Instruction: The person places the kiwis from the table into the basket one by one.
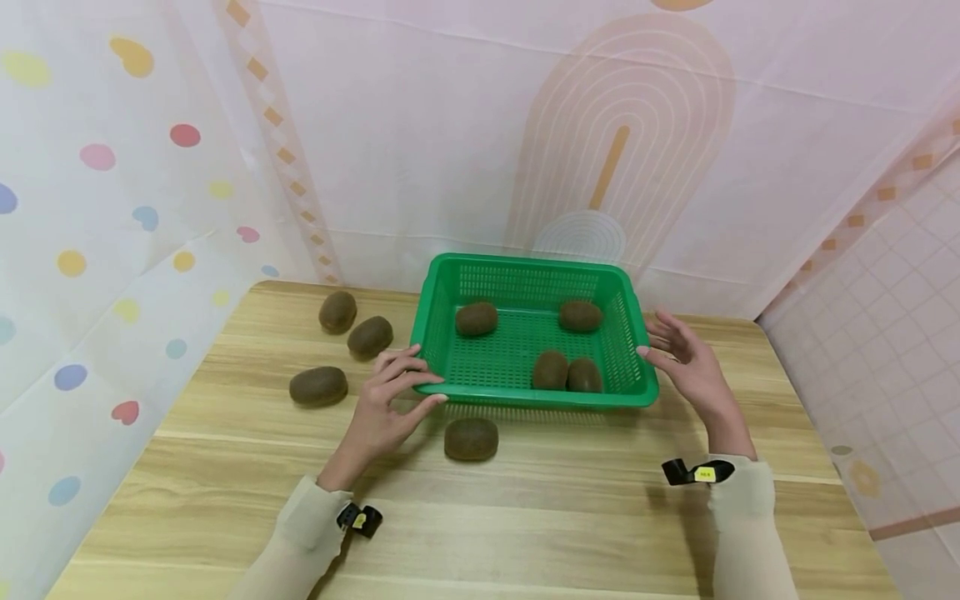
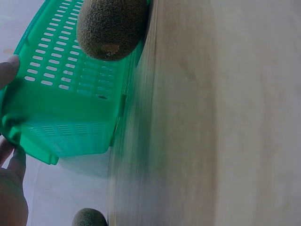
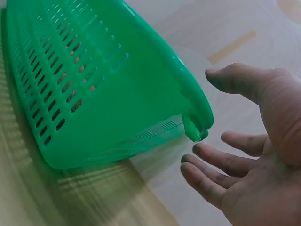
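left hand (image 1: 384, 402) on green basket (image 1: 495, 393), kiwis (image 1: 476, 319) inside

The wood-grain table (image 1: 600, 517) bears a green basket (image 1: 536, 399) near its far edge, three kiwis (image 1: 318, 387) toward the left edge and another kiwi (image 1: 471, 439) before the basket.

We wear cream sleeves (image 1: 750, 542); a black wrist unit (image 1: 677, 472) with a yellow label (image 1: 705, 474) is mounted at each cuff (image 1: 750, 492)

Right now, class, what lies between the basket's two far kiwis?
Only bare basket floor lies between the left far kiwi and right far kiwi, the head view shows.
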